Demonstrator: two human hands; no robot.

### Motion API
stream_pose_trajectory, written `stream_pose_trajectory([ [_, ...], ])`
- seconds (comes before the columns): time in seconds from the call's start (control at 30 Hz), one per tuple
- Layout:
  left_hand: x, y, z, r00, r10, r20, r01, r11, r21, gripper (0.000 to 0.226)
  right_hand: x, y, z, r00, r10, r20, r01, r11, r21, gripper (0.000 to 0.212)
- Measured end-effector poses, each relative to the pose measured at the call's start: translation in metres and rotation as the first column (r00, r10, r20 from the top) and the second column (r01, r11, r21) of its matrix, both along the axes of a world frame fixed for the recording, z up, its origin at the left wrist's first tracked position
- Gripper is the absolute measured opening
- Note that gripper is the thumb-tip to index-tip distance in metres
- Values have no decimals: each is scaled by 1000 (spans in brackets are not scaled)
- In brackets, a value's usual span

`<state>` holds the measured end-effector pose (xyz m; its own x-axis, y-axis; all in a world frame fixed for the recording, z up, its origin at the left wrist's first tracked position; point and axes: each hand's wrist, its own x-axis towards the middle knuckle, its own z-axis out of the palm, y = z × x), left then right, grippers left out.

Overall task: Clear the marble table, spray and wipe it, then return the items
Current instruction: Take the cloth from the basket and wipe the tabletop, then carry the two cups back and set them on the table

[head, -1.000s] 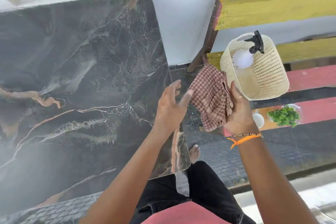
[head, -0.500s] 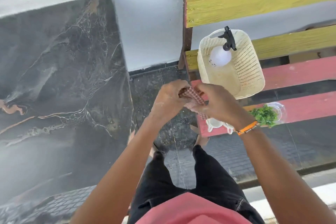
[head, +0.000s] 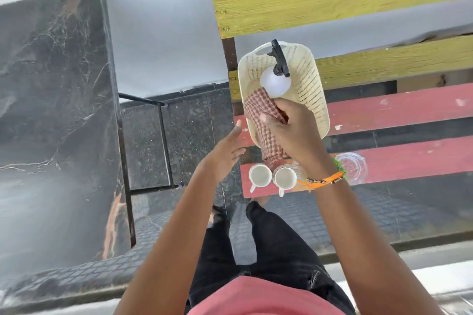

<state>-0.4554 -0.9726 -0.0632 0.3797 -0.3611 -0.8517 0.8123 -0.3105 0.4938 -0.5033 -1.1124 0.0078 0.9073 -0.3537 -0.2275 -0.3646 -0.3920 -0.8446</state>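
Over the basket (head: 311, 89), checked cloth (head: 258, 110) seemingly pinched under right hand (head: 289, 130).

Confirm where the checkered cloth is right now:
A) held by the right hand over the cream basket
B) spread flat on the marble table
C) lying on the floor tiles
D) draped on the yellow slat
A: the right hand grips the checkered cloth over the cream basket, beside the spray bottle.
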Motion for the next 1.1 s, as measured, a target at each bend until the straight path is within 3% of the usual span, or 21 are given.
stream_pose_trajectory([
  [0.1, 2, -10, -9, 977, 160, -141, -193, 947, -259, 69, -1, -9, 5, 996, -93, 1, 88, 945, 316, 18],
  [0.17, 6, -18, -11, 936, 298, -189, -348, 866, -359, 56, -5, -20, -1, 991, -132, -23, 130, 903, 410, 19],
  [0.2, 9, -20, -13, 937, 318, -144, -349, 866, -359, 48, -6, -26, -6, 989, -146, -35, 147, 897, 417, 19],
  [0.37, 27, -39, -26, 969, 207, 138, -181, 967, -177, 20, -8, -65, -59, 959, -225, -169, 270, 908, 320, 14],
  [0.6, 40, -98, -69, 976, 39, 215, -83, 976, 202, 36, 15, -91, -135, 906, -256, -336, 335, 920, 202, 39],
  [0.8, 42, -115, -110, 978, -99, 184, 32, 941, 338, 39, 25, -92, -174, 871, -240, -429, 357, 909, 214, 45],
  [0.93, 42, -114, -115, 970, -107, 218, 7, 911, 413, 34, 25, -89, -180, 868, -233, -438, 354, 910, 218, 56],
  [1.1, 20, -94, -78, 897, -164, 411, 29, 949, 314, 43, 9, -88, -156, 899, -244, -363, 313, 939, 144, 42],
])
